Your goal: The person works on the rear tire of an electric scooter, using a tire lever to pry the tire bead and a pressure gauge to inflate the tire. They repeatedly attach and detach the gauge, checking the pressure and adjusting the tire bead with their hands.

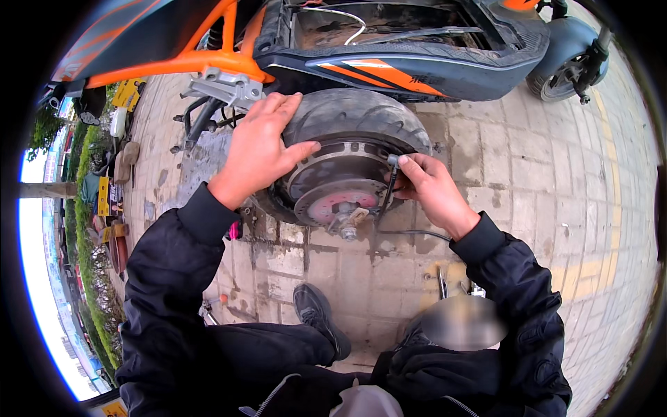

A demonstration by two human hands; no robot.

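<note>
A wheel with a black tyre (347,111) stands on the paving in front of me, with a metal rim and a reddish brake disc (330,203) on its near side. An axle with a nut (347,235) sticks out from the disc. My left hand (260,146) lies on the tyre's upper left, fingers stretched over the tread and thumb apart near the rim. Between thumb and fingers my right hand (427,186) pinches a black hose (386,198) by its grey end, close to the rim's right side. Whether the end touches a valve is hidden.
Behind the wheel lies a grey and orange scooter (389,73), its front wheel (556,75) at the far right. An orange frame part (167,68) spans the upper left. A metal tool (442,283) lies near my right foot. Boxes (108,197) and plants line the left.
</note>
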